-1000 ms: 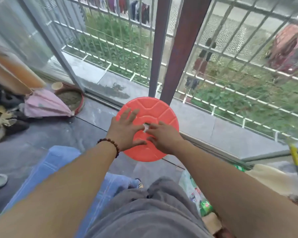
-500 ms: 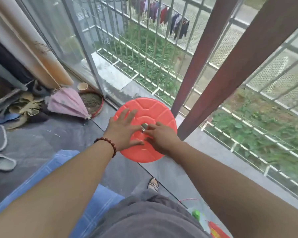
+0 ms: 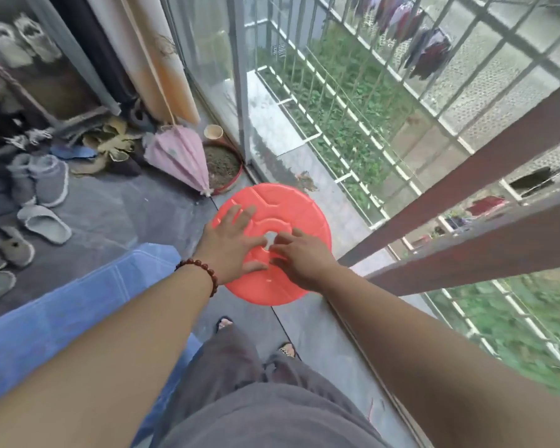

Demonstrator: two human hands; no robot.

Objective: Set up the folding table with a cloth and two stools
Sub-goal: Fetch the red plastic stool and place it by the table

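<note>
Just right of the blue cloth (image 3: pixel 62 318), pressing on the red stool (image 3: pixel 283 202) with the left hand (image 3: pixel 230 244) spread wide, hooking its centre hole with the right hand (image 3: pixel 301 257), fingers curled. Seemingly done laying cloth; yet to set both stools.

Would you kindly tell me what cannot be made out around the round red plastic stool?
Head view:
- Round red plastic stool: whatever lies below its seat, hidden by the seat itself.
- Right hand: its grip at the centre hole, blurred.
- Blue fabric: its extent, covered by the left arm.
</note>
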